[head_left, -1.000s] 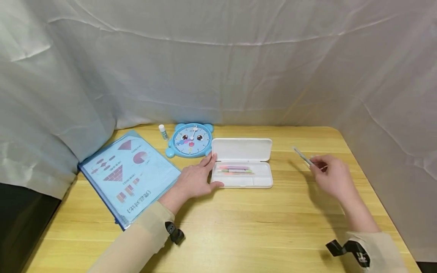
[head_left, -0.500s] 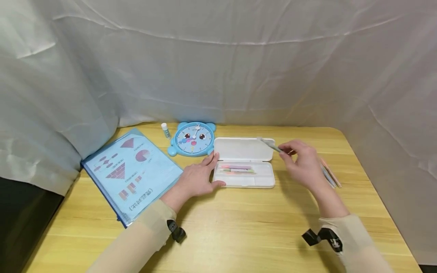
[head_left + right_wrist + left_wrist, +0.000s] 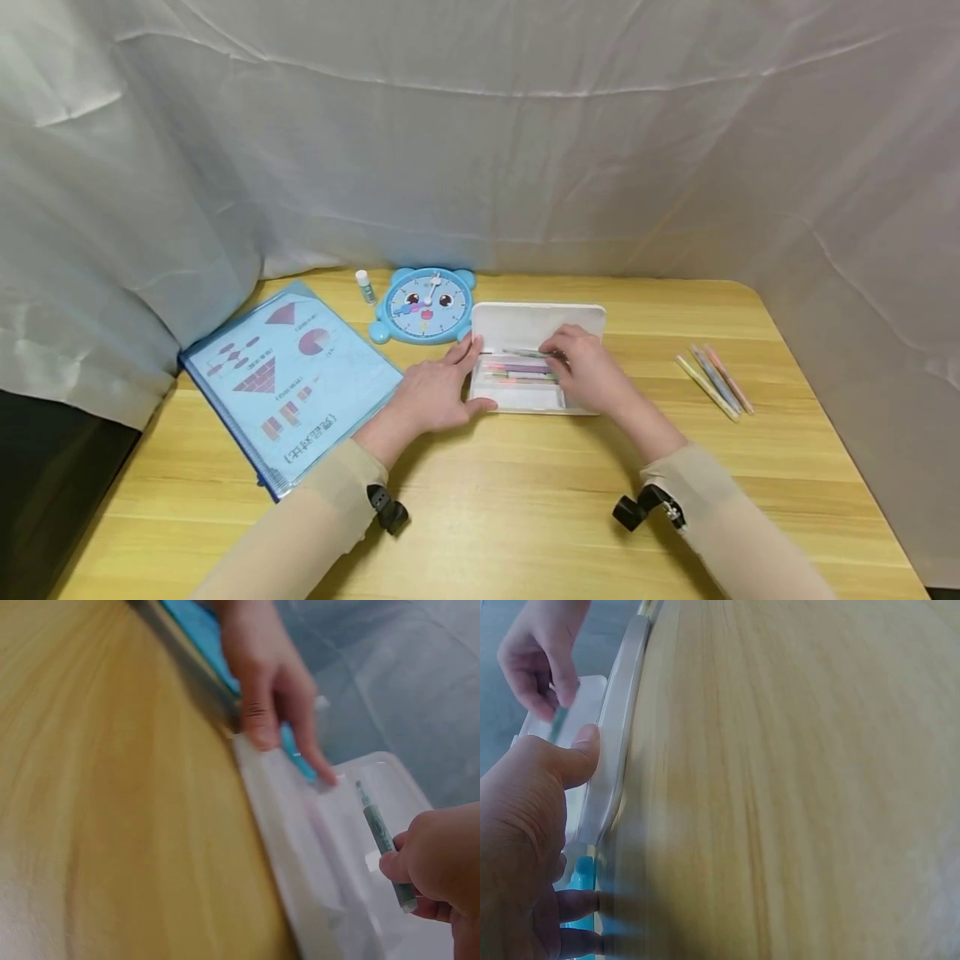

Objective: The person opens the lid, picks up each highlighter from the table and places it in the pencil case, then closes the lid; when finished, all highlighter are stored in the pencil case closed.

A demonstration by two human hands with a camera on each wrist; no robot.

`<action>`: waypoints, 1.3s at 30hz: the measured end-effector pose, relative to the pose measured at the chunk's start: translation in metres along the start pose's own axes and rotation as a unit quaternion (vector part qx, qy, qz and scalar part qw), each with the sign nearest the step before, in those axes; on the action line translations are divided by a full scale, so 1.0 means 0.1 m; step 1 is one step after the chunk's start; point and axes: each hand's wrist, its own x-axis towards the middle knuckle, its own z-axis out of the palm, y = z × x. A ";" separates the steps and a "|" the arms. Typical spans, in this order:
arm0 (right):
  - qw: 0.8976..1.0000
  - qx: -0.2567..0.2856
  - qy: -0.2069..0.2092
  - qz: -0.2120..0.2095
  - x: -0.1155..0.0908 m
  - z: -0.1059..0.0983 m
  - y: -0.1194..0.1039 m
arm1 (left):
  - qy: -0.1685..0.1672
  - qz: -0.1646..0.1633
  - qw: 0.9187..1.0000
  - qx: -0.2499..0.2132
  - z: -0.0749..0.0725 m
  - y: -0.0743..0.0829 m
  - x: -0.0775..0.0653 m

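A white pencil case [image 3: 498,323] lies with its lid raised, several slim pastel pens [image 3: 517,368] in its tray. At its left end my left hand [image 3: 431,396] rests, thumb at the near corner and fingers reaching toward the hinge. My right hand [image 3: 588,375] pinches a grey-green pen [image 3: 380,832] between thumb and fingers. In the head view this pen lies sideways over the back of the tray, by the hinge. The right wrist view shows its pointed tip toward the left hand, with the open lid behind it.
Yellow, blue-grey and pink pens [image 3: 717,382] lie on the table at the right. A blue animal-faced toy clock [image 3: 423,321] and a glue stick [image 3: 365,287] stand behind the left hand. A blue document folder [image 3: 288,392] lies at the left, partly under the left forearm.
My right hand has carried the grey-green pen leftward from the right side of the table to over the pencil case. The loose pens at the right are uncovered. My left hand stays put.
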 end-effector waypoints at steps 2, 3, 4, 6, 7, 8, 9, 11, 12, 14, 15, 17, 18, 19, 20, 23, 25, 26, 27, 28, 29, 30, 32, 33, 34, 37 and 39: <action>1.000 -0.016 -0.010 -0.009 0.03 0.08 -0.01 | 0.001 -0.001 1.000 0.001 0.00 0.00 0.00; 1.000 -0.023 -0.014 -0.013 0.04 0.11 -0.01 | 0.002 -0.001 1.000 0.001 0.00 -0.01 0.00; 0.999 -0.030 -0.017 -0.019 0.05 0.15 -0.01 | 0.003 -0.001 1.000 0.000 0.01 -0.01 0.00; 0.998 -0.044 -0.020 -0.029 0.07 0.20 0.00 | 0.006 0.001 1.000 0.000 0.00 -0.01 0.00; 0.998 -0.052 -0.020 -0.035 0.08 0.23 0.00 | 0.008 0.001 1.000 0.000 0.00 -0.01 -0.01; 0.997 -0.059 -0.020 -0.039 0.08 0.24 0.01 | 0.009 0.002 1.000 -0.002 0.00 -0.01 -0.01; 0.997 -0.066 -0.019 -0.041 0.09 0.26 0.01 | 0.010 0.003 1.000 -0.002 -0.01 -0.01 -0.01; 0.996 -0.075 -0.019 -0.043 0.08 0.27 0.01 | 0.011 0.004 1.000 0.000 -0.01 0.00 -0.01; 0.996 -0.078 -0.020 -0.044 0.08 0.27 0.01 | 0.011 0.004 1.000 0.000 -0.01 0.01 -0.01; 0.995 -0.083 -0.025 -0.043 0.07 0.26 0.01 | 0.012 0.003 1.000 0.000 -0.02 0.01 -0.01; 0.995 -0.084 -0.029 -0.042 0.07 0.26 0.01 | 0.012 0.003 1.000 0.003 -0.01 0.01 -0.01; 0.994 -0.090 -0.036 -0.040 0.06 0.26 0.00 | 0.013 0.003 1.000 0.004 -0.01 0.01 -0.01; 0.994 -0.092 -0.039 -0.038 0.06 0.26 0.00 | 0.013 0.004 1.000 0.005 -0.01 0.01 -0.01; 0.994 -0.095 -0.040 -0.038 0.06 0.26 0.00 | 0.013 0.004 1.000 0.006 -0.01 0.00 -0.01; 0.994 -0.097 -0.039 -0.038 0.06 0.27 0.00 | 0.013 0.003 1.000 0.008 0.00 0.00 -0.01; 0.994 -0.098 -0.034 -0.039 0.07 0.29 -0.01 | 0.013 0.002 1.000 0.008 0.01 0.01 -0.01; 0.995 -0.092 -0.029 -0.040 0.08 0.30 0.00 | 0.012 0.002 1.000 0.008 0.01 0.01 -0.01; 0.995 -0.086 -0.029 -0.037 0.09 0.31 0.01 | 0.011 0.002 1.000 0.007 0.01 0.01 -0.01; 0.996 -0.079 -0.029 -0.033 0.09 0.31 0.01 | 0.010 0.003 1.000 0.007 0.01 0.01 -0.01; 0.997 -0.072 -0.028 -0.028 0.09 0.31 0.02 | 0.010 0.003 1.000 0.006 0.01 0.01 -0.01; 0.997 -0.066 -0.029 -0.025 0.10 0.31 0.02 | 0.009 0.002 1.000 0.006 0.01 0.01 0.00; 0.997 -0.061 -0.029 -0.022 0.11 0.31 0.03 | 0.009 0.002 1.000 0.005 0.01 0.01 0.00; 0.998 -0.056 -0.030 -0.019 0.12 0.31 0.03 | 0.010 0.000 1.000 0.004 0.01 0.01 0.00; 0.998 -0.055 -0.032 -0.018 0.12 0.31 0.03 | 0.010 -0.001 1.000 0.004 0.01 0.01 0.00; 0.998 -0.057 -0.034 -0.018 0.12 0.31 0.03 | 0.010 -0.002 1.000 0.004 0.01 0.01 0.00; 0.998 -0.051 -0.040 -0.011 0.12 0.30 0.03 | 0.010 -0.001 1.000 0.004 0.00 0.01 0.00; 0.998 -0.043 -0.041 -0.004 0.11 0.28 0.03 | 0.009 0.000 1.000 0.004 0.00 0.01 0.00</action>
